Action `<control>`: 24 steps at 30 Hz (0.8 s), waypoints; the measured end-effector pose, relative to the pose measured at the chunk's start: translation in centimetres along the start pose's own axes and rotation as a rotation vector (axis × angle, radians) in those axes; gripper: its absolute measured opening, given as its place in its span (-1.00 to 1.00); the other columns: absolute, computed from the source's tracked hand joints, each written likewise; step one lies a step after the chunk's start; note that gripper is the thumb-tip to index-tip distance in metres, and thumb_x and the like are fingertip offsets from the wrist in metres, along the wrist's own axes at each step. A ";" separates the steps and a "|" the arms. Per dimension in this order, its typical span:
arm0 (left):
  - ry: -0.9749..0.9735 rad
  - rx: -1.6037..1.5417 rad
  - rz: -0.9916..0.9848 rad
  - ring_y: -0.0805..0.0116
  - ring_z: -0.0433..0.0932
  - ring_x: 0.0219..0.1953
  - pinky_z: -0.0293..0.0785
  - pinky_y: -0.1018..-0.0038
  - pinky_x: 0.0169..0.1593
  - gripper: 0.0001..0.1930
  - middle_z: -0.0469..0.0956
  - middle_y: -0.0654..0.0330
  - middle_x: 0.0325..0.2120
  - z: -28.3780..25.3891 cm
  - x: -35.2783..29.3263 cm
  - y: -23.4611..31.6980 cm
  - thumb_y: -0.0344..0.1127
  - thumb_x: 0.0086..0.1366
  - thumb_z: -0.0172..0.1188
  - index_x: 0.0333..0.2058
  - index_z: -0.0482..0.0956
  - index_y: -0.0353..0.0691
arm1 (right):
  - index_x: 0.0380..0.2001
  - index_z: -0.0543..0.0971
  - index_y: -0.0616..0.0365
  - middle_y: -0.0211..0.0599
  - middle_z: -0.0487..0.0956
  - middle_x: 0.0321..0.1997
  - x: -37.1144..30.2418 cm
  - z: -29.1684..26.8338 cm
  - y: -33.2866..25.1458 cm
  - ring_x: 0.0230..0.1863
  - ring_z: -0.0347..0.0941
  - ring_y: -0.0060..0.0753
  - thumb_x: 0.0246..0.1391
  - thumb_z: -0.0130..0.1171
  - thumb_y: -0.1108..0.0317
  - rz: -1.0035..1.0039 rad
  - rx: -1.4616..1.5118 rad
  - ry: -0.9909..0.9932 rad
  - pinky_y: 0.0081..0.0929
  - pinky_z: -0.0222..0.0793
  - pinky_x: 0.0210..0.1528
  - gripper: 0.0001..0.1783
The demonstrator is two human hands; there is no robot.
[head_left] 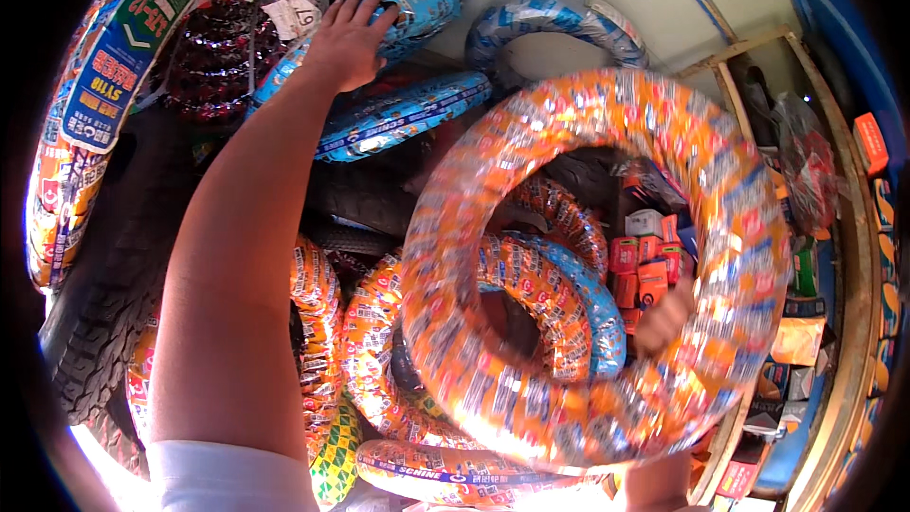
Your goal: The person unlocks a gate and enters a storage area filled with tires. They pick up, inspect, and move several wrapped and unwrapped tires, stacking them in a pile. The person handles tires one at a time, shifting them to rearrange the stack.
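My right hand point(665, 320) is closed around the lower right of a large tyre in orange and silver wrapping point(578, 417). Its fingers show blurred through the ring's opening, and the tyre hides the rest of the hand. The tyre is raised and tilted above the pile, smeared by motion. At the upper left, my left hand point(346, 43) rests with stretched fingers on a blue-wrapped tyre point(422, 14). Just below it lies another blue-wrapped tyre point(408, 118).
Several orange-wrapped tyres point(370, 360) lie underneath. A bare black tyre point(95, 341) and an upright wrapped tyre point(71, 199) stand left. A blue and silver wrapped tyre point(559, 14) leans on the back wall. Small boxes point(654, 280) fill the right, beside a wooden frame point(834, 322).
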State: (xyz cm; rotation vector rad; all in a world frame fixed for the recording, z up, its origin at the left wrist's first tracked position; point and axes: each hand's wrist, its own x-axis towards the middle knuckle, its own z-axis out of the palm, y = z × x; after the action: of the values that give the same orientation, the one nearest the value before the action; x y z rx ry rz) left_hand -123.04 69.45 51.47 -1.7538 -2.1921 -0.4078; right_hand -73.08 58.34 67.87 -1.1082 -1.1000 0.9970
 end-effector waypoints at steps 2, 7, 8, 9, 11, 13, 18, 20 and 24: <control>-0.008 -0.001 0.005 0.10 0.00 0.35 -0.09 0.15 0.38 -0.22 0.00 0.19 0.34 0.1 0.2 0.5 -0.17 0.10 0.29 0.28 0.12 0.09 | 0.25 0.17 -0.01 -0.27 0.31 0.20 -3.0 -3.2 0.2 0.17 0.29 -0.14 0.09 -0.28 -0.45 0.073 0.010 0.093 0.02 0.29 0.11 -0.12; 0.020 0.022 -0.007 0.08 0.00 0.35 -0.10 0.14 0.38 -0.24 0.00 0.17 0.34 0.7 -0.5 -0.6 -0.16 0.10 0.28 0.27 0.15 0.08 | 0.23 0.21 -0.01 -0.27 0.35 0.17 -8.4 -8.0 1.6 0.14 0.32 -0.15 0.11 -0.24 -0.41 0.274 0.092 0.224 0.01 0.32 0.08 -0.17; 0.011 0.009 -0.005 0.06 0.00 0.35 -0.09 0.13 0.37 -0.23 -0.01 0.16 0.34 0.5 -0.7 -0.3 -0.17 0.08 0.29 0.27 0.16 0.07 | 0.22 0.22 -0.01 -0.27 0.36 0.16 -9.4 -8.6 1.6 0.13 0.32 -0.15 0.12 -0.24 -0.40 0.300 0.103 0.247 0.01 0.32 0.07 -0.18; 0.001 -0.010 -0.002 0.04 0.00 0.35 -0.09 0.12 0.37 -0.24 -0.01 0.15 0.34 0.5 -1.0 0.3 -0.17 0.08 0.29 0.26 0.18 0.06 | 0.22 0.23 -0.01 -0.27 0.37 0.15 -10.2 -9.1 1.9 0.12 0.33 -0.15 0.12 -0.23 -0.39 0.328 0.120 0.262 0.00 0.33 0.06 -0.19; -0.025 -0.045 0.006 0.01 0.00 0.34 -0.08 0.10 0.37 -0.27 -0.01 0.13 0.33 0.6 -2.1 2.3 -0.17 0.07 0.29 0.24 0.22 0.05 | 0.21 0.25 -0.01 -0.27 0.39 0.14 -11.5 -10.0 2.1 0.11 0.34 -0.15 0.13 -0.22 -0.38 0.376 0.147 0.284 0.00 0.34 0.04 -0.21; -0.023 -0.106 0.061 -0.03 0.02 0.33 -0.06 0.07 0.35 -0.30 0.00 0.11 0.33 1.9 -4.3 5.9 -0.18 0.05 0.29 0.20 0.27 0.04 | 0.20 0.26 -0.01 -0.27 0.40 0.12 -12.7 -11.0 2.0 0.10 0.35 -0.15 0.14 -0.20 -0.36 0.418 0.166 0.308 0.00 0.35 0.03 -0.23; 0.028 -0.151 0.086 0.04 0.03 0.33 -0.06 0.08 0.35 -0.37 0.05 0.11 0.31 2.0 -4.9 5.1 -0.22 0.15 0.21 0.21 0.25 0.05 | 0.18 0.30 -0.01 -0.26 0.44 0.08 -14.2 -12.3 1.9 0.06 0.38 -0.16 0.16 -0.17 -0.32 0.541 0.203 0.284 -0.02 0.38 -0.01 -0.27; 0.029 -0.243 0.086 0.03 0.07 0.32 -0.05 0.08 0.35 -0.41 0.10 0.08 0.29 1.9 -3.8 4.0 -0.22 0.15 0.21 0.19 0.30 0.01 | 0.17 0.32 -0.01 -0.26 0.46 0.07 -13.7 -12.4 1.7 0.05 0.40 -0.16 0.17 -0.16 -0.30 0.602 0.189 0.238 -0.02 0.39 -0.02 -0.29; 0.220 -0.542 -0.048 -0.03 0.19 0.25 0.06 0.12 0.32 -0.54 0.28 0.02 0.19 1.0 -5.4 2.6 -0.23 0.13 0.22 0.05 0.47 -0.08 | 0.05 0.41 0.12 -0.24 0.53 -0.13 -10.9 -12.5 -1.1 -0.07 0.45 -0.21 0.17 0.04 -0.04 0.533 -0.263 0.192 -0.21 0.38 -0.04 -0.46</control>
State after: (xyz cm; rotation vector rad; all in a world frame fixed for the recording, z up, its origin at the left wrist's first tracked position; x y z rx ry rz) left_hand -119.41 65.61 48.48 -1.7903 -2.0895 -1.2391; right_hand -62.65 45.53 66.08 -1.7321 -0.8072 1.1426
